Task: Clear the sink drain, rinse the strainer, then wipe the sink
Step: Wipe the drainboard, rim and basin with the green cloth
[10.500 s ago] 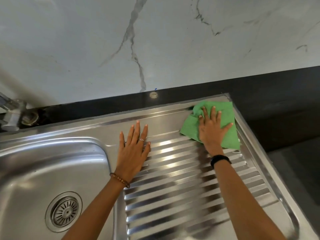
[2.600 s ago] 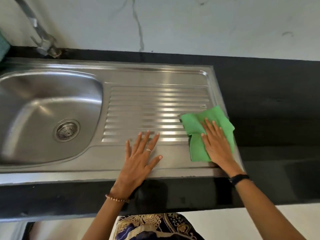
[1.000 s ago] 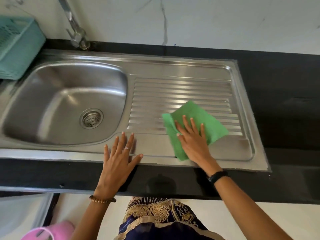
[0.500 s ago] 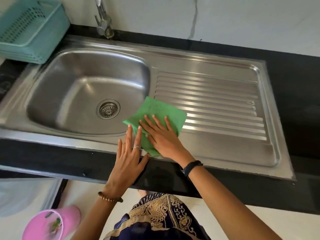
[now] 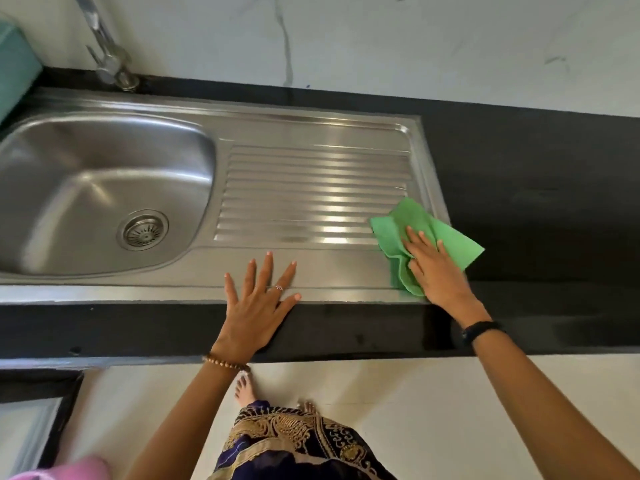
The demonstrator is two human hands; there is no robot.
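A stainless steel sink [image 5: 311,133] with a ribbed drainboard is set in a black counter. Its round metal strainer [image 5: 142,230] sits in the drain of the basin at the left. My right hand [image 5: 434,270] presses flat on a crumpled green cloth [image 5: 412,220] at the drainboard's front right corner; part of the cloth hangs over onto the counter. My left hand [image 5: 261,299] lies flat with fingers spread on the sink's front rim, holding nothing.
A metal tap [image 5: 107,57] stands behind the basin. A teal basket's edge [image 5: 14,67] shows at the far left. Black counter [image 5: 536,174] extends to the right. Below are the floor, my patterned clothing and a pink object [image 5: 69,469] at bottom left.
My right hand has slid the green cloth from beside the basin to the drainboard's front right corner. My left hand stays flat on the front rim.
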